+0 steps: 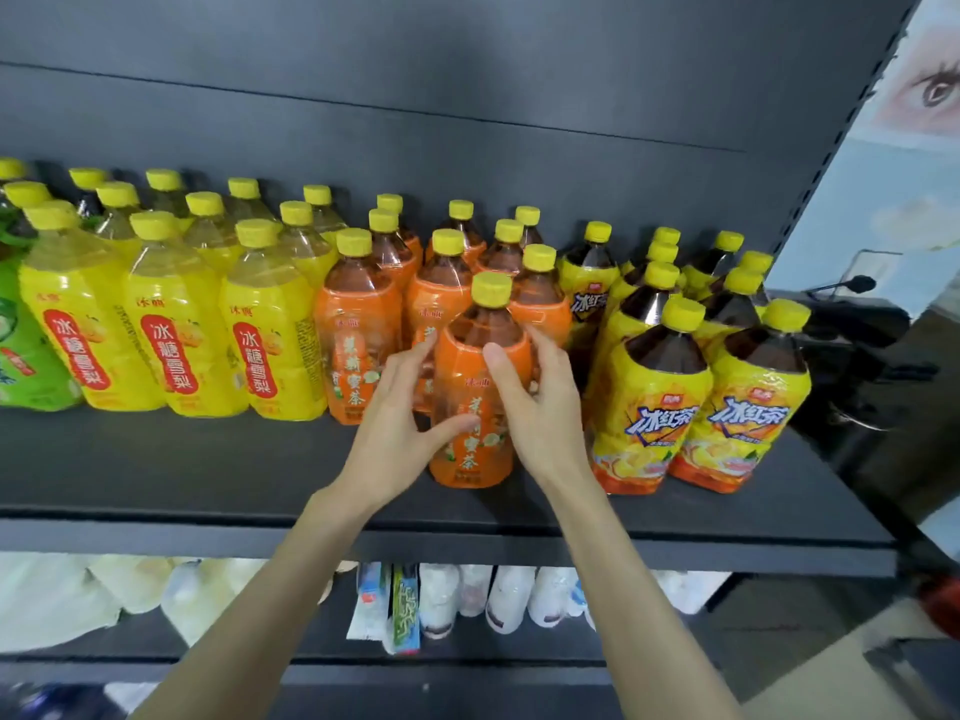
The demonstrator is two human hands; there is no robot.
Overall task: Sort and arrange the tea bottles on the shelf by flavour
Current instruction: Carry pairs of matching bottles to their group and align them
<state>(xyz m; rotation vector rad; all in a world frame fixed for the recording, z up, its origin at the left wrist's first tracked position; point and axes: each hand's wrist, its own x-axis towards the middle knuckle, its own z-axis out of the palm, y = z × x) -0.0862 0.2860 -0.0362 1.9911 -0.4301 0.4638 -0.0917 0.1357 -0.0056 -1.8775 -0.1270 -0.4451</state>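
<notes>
Gripped from both sides by left hand (pixel 400 423) and right hand (pixel 537 407), fingers and thumbs curled round its orange label: 1 yellow-capped tea bottle (pixel 464 368), upright on the dark shelf (pixel 208 459), just ahead of the other orange-labelled bottles (pixel 358 330). To its left, close-packed rows of yellow-labelled bottles (pixel 171 356), with a green-labelled bottle (pixel 21 350) at the far edge; to its right, yellow-and-orange-labelled bottles (pixel 649 407) of dark tea, the nearest just beside the right hand. Below, on a lower shelf (pixel 291 662), pale packets (pixel 439 600), blurred.
</notes>
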